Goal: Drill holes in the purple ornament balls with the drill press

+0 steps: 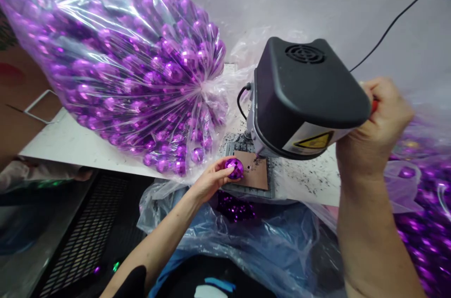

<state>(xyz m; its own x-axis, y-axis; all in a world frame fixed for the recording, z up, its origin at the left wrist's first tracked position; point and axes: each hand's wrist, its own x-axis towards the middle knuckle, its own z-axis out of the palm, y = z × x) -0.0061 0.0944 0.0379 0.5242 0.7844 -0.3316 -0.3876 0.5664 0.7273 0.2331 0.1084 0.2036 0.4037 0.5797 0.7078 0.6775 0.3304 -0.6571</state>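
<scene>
A shiny purple faceted ball sits between the fingers and thumb of my left hand, at the left edge of a brown board with a small hole in it. The board lies on the grey metal base of a bench drill press. The black motor housing of the drill press stands above, with a yellow warning label on its front; it hides most of the parts below. On the machine's right side my right hand is wrapped around a red handle.
A big clear bag of purple balls leans on the white table at left. More purple balls lie in plastic at right. Dark shavings dot the table. Clear plastic covers my lap. A black cable runs up right.
</scene>
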